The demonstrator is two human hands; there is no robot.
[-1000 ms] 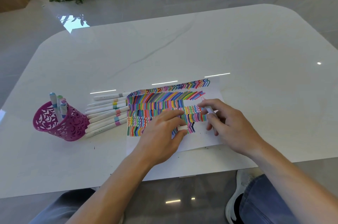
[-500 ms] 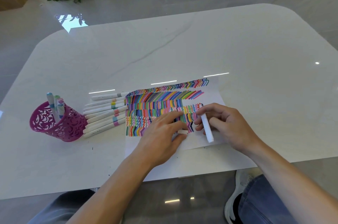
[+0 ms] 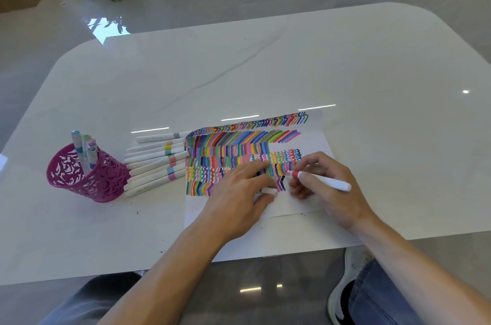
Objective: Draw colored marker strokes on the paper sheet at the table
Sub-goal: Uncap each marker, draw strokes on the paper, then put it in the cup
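On the glossy white marble-look table (image 3: pixel 265 72), in the head view, the white paper sheet (image 3: pixel 300 205) lies near the front edge, its upper and left parts already packed with rows of many-coloured strokes. Bare paper remains along the right margin and across the lower band, so I judge the task well past halfway, with room for a few more rows. The right hand (image 3: pixel 326 186) grips a white-barrelled marker with a red tip (image 3: pixel 322 180), tip down at the end of a lower row of strokes. The left hand (image 3: pixel 239 197) presses flat on the sheet and pinches a small white marker cap (image 3: pixel 269 190). Capped white markers (image 3: pixel 156 162) lie in a row just left of the sheet, beside a magenta cut-out pen cup (image 3: pixel 85 178) holding others.
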